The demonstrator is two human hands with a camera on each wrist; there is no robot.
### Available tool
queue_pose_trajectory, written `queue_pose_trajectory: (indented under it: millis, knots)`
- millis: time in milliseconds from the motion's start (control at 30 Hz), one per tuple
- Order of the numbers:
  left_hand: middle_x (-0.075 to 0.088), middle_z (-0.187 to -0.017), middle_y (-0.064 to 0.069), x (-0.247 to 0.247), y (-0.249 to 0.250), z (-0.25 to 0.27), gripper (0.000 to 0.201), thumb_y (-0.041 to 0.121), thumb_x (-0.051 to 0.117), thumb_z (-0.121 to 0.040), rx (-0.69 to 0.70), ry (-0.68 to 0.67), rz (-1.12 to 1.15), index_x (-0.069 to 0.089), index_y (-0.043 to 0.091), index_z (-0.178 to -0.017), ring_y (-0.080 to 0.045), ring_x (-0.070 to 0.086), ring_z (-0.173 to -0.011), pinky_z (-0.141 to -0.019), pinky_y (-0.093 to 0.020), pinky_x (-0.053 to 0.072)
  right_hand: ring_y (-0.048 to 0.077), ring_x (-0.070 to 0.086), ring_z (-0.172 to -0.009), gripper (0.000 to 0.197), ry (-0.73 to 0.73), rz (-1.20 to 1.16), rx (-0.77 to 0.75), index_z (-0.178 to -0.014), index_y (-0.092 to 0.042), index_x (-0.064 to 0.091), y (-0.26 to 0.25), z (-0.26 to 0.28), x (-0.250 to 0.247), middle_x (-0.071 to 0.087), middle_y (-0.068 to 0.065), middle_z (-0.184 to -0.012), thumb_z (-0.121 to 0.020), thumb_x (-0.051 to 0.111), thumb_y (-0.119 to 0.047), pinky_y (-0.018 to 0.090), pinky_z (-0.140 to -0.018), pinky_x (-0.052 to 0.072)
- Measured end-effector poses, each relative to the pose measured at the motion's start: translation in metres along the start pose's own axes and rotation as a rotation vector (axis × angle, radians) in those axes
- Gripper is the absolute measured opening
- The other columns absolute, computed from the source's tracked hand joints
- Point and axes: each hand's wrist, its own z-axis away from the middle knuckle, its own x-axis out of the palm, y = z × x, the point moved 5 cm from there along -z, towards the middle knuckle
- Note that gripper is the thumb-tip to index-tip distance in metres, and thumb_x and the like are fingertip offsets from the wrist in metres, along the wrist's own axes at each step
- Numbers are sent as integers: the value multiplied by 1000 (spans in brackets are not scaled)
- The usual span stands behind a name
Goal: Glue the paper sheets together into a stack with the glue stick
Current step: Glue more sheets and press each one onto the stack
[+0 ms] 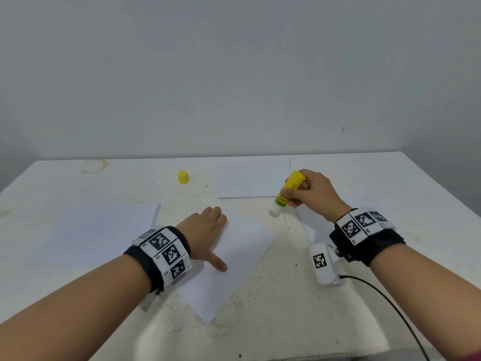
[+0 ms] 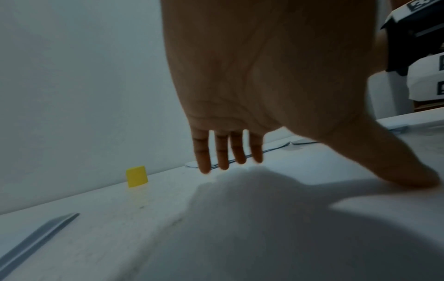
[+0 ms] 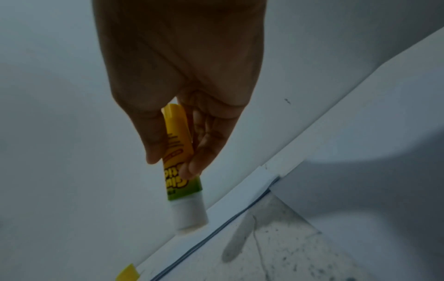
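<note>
White paper stack (image 1: pixel 99 230) lies left on the white speckled desk (image 1: pixel 273 308). Left hand (image 1: pixel 205 230), fingers straight, presses a single white paper sheet (image 1: pixel 234 259). Yellow plastic cap (image 1: pixel 183 177) stands behind. Right hand (image 1: pixel 312 194) holds the yellow-green glue stick (image 1: pixel 285 195), white tip down, grip wrapped around it.

1. The cylindrical plastic glue stick (image 1: pixel 285 194) has a yellow body, a green label band and a white tip.
2. The small plastic cap (image 1: pixel 183 177) is yellow.
3. The flat paper sheets (image 1: pixel 235 252) are white.
4. The cloth wristbands (image 1: pixel 166 252) are black with black-and-white square markers.
</note>
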Motion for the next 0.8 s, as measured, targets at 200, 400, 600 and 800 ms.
queue_pose_trajectory:
  millis: [200, 400, 600, 800]
  knots:
    - [17, -156, 1, 0, 2, 3, 66, 52, 47, -95, 63, -36, 68, 18, 31, -151, -19, 25, -138, -106, -40, 38, 21, 66, -62, 30, -41, 77, -4, -100, 4, 60, -1, -10, 23, 70, 19, -86, -79, 76, -9, 35, -68, 59]
    - [25, -148, -5, -6, -3, 5, 69, 57, 55, -87, 6, 20, -25, 34, 21, -141, -22, 25, -135, -102, -36, 38, 30, 69, -76, 30, -48, 114, -22, -98, 0, 60, -7, -25, 50, 69, 16, -91, -78, 77, -15, 44, -76, 58]
    - [38, -136, -9, 5, 6, 5, 70, 60, 49, -89, -177, 3, 116, 30, 13, -138, -27, 42, -119, -89, -38, 43, 26, 65, -90, 27, -106, 174, -78, -99, -8, 60, -17, -35, 89, 66, 9, -99, -79, 75, -19, 44, -85, 54]
    - [39, -135, -10, 5, 6, 1, 78, 64, 48, -87, -220, 2, 118, 28, 11, -141, -28, 41, -119, -86, -37, 43, 14, 56, -79, 27, -228, 234, -161, -103, -7, 59, -29, -34, 115, 60, 0, -91, -81, 73, -13, 28, -76, 47]
